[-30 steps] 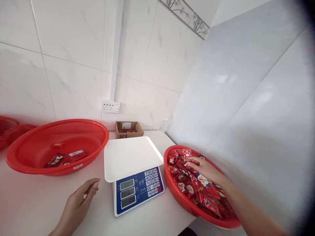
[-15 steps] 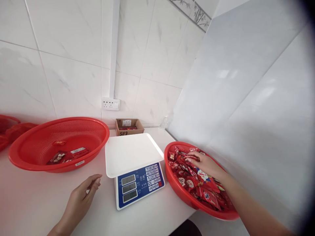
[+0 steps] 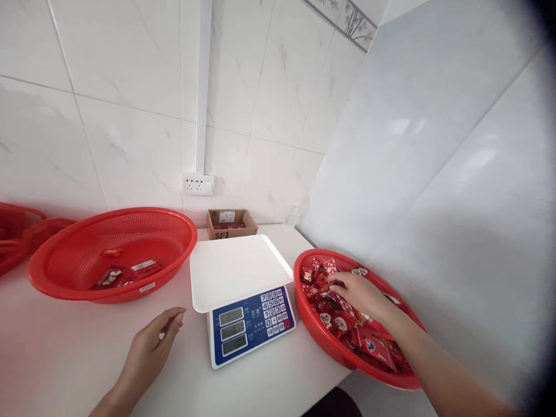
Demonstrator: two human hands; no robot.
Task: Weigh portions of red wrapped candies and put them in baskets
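The right hand reaches, fingers bent, among red packets heaped in the right basket, beside the scale; whether it pinches one cannot be told from here. The step in hand appears to be picking from this heap; the next move probably calls for fingertips closing on one slippery wrapper. The left hand, loosely curled and apparently empty, hovers above the white tabletop, nearer the left basket. Behind: a small carton, marbled tiles, a wall socket.
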